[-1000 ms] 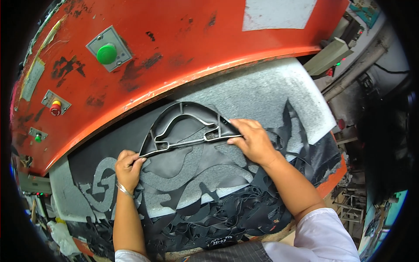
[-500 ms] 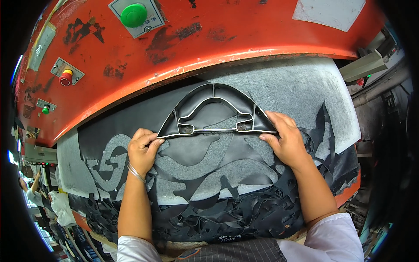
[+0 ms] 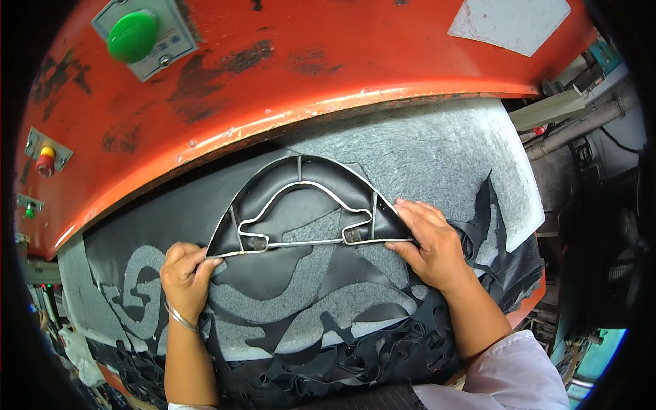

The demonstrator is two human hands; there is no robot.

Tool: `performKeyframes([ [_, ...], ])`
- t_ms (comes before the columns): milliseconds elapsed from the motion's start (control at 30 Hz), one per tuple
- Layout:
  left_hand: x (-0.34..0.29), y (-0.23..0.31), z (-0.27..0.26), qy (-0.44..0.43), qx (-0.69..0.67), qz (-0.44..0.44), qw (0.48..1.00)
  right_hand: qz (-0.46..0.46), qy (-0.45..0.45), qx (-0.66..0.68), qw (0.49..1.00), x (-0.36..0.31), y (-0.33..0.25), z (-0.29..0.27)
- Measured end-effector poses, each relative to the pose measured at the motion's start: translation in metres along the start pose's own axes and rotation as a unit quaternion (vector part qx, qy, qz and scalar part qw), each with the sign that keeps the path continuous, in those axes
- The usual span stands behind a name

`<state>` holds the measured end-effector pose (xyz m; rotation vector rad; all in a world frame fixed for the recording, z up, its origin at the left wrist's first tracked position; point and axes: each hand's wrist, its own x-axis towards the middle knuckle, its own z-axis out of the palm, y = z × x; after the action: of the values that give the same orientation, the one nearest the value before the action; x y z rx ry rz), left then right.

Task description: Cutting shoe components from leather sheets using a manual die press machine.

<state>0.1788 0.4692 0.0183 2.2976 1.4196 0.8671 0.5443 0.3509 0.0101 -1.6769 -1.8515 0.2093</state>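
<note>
An arch-shaped steel cutting die (image 3: 299, 169), with an inner curved blade and short cross-braces, lies on a black leather-like sheet (image 3: 157, 219). My left hand (image 3: 186, 273) pinches its left tip between thumb and fingers; a silvery bangle circles that wrist. The right tip is gripped by my right hand (image 3: 430, 242), thumb at the straight edge and fingers along the outer curve. Curved cut-outs in the sheet expose the grey, scuffed cutting board (image 3: 410, 143) below it.
A red machine beam (image 3: 273, 75) spans the far side, bearing a large green button (image 3: 132, 37) and a red-and-yellow stop button (image 3: 45, 161). Tangled black offcuts (image 3: 301, 379) heap along the near edge. A pale metal bar (image 3: 547, 109) juts in at the far right.
My view has turned, so the beam, board and die all appear shifted left, most of them lower. Both hands keep their grip, and the die shows no clear movement on the sheet.
</note>
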Motion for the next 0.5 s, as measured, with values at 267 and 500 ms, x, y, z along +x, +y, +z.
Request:
performKeyframes([
  [267, 0.006, 0.011, 0.0, -0.022, 0.003, -0.019, 1.0, 0.013, -0.023, 0.017, 0.999, 0.01, 0.003, -0.016],
  [500, 0.019, 0.026, 0.005, -0.036, 0.033, -0.039, 0.998, 0.049, -0.036, 0.081, 0.995, 0.011, 0.019, -0.036],
])
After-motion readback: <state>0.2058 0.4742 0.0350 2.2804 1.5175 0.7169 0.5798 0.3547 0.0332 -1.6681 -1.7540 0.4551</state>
